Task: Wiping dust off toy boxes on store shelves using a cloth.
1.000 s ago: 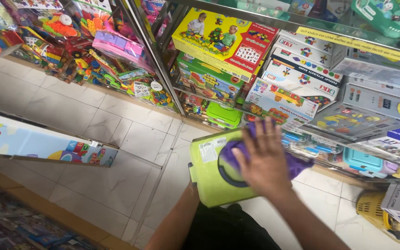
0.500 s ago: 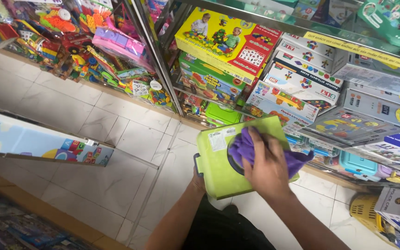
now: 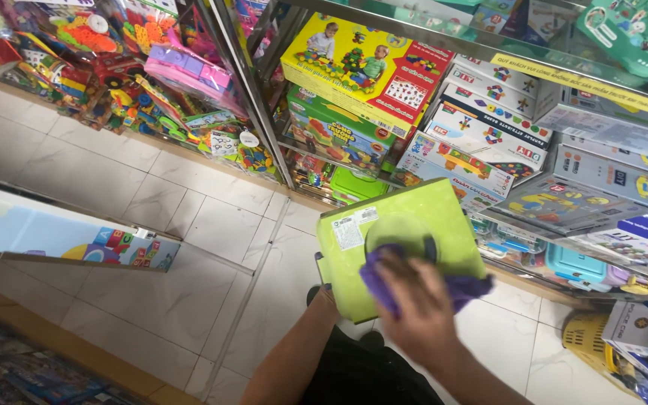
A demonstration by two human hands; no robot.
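Right hand (image 3: 420, 309): my palm lies flat on a purple cloth (image 3: 384, 289), fingers spread and pressed down on it; the grip is not curled closed around the cloth, only bearing on it from above.
Purple cloth: directly under my right hand, bunched, with one end sticking out to the right of the fingers; it touches the face of the green box.
Green box (image 3: 406, 225): a lime-green toy case with a round raised disc in its face and a white sticker near its upper left corner; it sits tilted beneath my right hand, held up in the air over the floor.
Left hand (image 3: 322, 289): at the lower left edge of the green box, mostly hidden behind it; I cannot tell how the grip is set there, only that the forearm leads up to that edge.
Shelf (image 3: 264, 127): beyond the green box, away from both hands, a metal-framed rack stacked with boxed toys.
Yellow box (image 3: 365, 64): on the shelf, above and beyond my right hand, well apart from it.
Floor (image 3: 189, 217): pale tiles, to the left of and below both hands.
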